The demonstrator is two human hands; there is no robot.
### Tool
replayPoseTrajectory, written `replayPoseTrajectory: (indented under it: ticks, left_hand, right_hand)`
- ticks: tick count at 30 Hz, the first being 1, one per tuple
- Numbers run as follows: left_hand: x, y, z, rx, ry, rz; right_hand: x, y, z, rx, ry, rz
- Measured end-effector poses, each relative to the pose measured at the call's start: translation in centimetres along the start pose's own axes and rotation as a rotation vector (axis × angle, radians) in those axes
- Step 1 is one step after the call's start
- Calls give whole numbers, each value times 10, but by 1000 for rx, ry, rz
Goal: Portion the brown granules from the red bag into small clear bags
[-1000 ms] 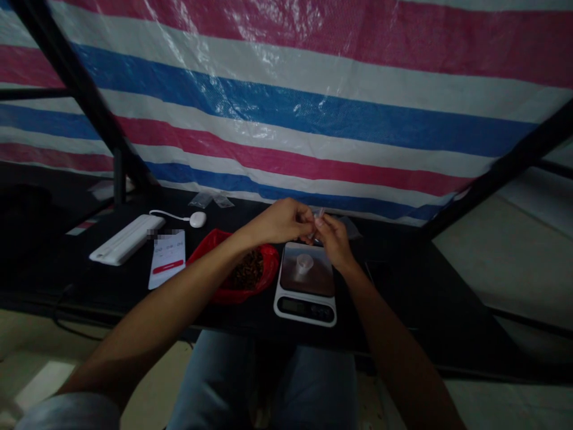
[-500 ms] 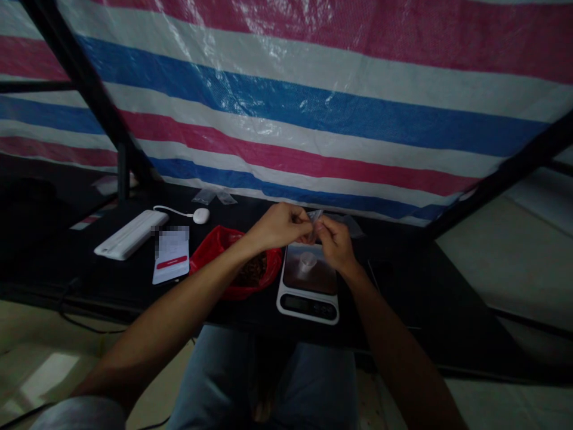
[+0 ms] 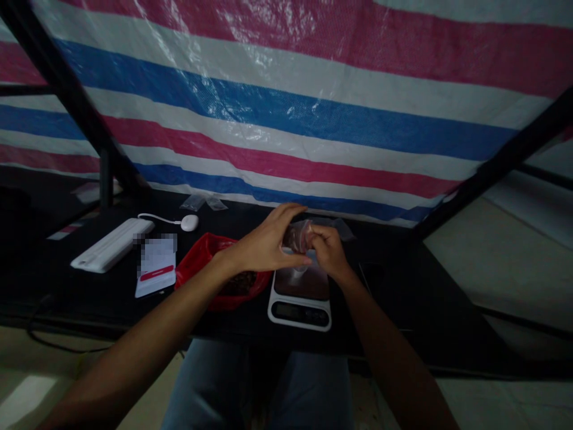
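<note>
A striped plastic sheet (image 3: 286,107), woven, creased and glossy in red, white and blue, backs your black table (image 3: 439,322), whose top looks dull and flat. On it, a red tub (image 3: 197,254), rim soft and uneven under your left forearm, holds small dark-brown bits; a low pass of that arm could catch the rim and spill them. Just beside it lies your scale (image 3: 299,315), a rounded white casing under a smooth metallic plate, its display too dark to read. A knock from either wrist could shift it and upset a reading.

Your left hand (image 3: 264,245) is spread wide, thumb and fingers curved around a bag without closing; whether they touch it, you cannot tell from here. A pale phone (image 3: 156,272) lies flat left of the tub. Your right hand (image 3: 324,248) is clenched, pinching the end of that bag.

The bag (image 3: 295,237), thin, clear and crinkled, brown inside, is held between your hands above the scale's far side. It hangs on one pinch: slick film slipping through those fingertips could drop it onto the plate. Below, partly behind your left thumb, a small round translucent cup (image 3: 298,273) sits on the plate; light as it looks, a brush of that thumb could tip it.
</note>
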State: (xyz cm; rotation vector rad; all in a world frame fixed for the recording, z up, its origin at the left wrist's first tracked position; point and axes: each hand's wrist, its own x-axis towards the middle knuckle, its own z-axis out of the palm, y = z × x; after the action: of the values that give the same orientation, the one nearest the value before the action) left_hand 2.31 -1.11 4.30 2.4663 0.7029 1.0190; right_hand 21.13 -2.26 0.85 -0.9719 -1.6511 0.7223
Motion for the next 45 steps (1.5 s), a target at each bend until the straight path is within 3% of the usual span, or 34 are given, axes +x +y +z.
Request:
replayPoseTrajectory:
  ticks: [2, 5, 9, 11, 14, 17, 20, 24, 28, 45]
  left_hand:
    - [-4, -7, 3, -60, -82, 24]
    - [-7, -11, 0, -115, -73, -35]
    - [-14, -9, -31, -31, -78, -111]
    - [-20, -7, -57, 115, -206, -135]
    - [-30, -4, -94, 440, -511, -227]
    - [-37, -2, -115, 714, -724, -308]
    - [-38, -1, -117, 852, -836, -284]
    - [-30, 3, -106, 940, -944, -178]
    - [-20, 7, -101, 1004, -1013, -89]
    - [-8, 13, -112, 1086, -1000, 38]
  right_hand:
    - [0, 0, 1, 57, -39, 33]
    - [-1, 2, 4, 270, -149, 115]
    - [0, 3, 2, 417, -123, 122]
    - [2, 5, -2, 401, -78, 108]
    - [5, 9, -8, 364, -21, 96]
    - [6, 13, -9, 346, -8, 85]
    - [6, 14, -9, 320, -18, 84]
    - [5, 14, -8, 289, -23, 89]
    - [5, 13, -8, 267, -31, 82]
    - [5, 16, -10, 231, -42, 77]
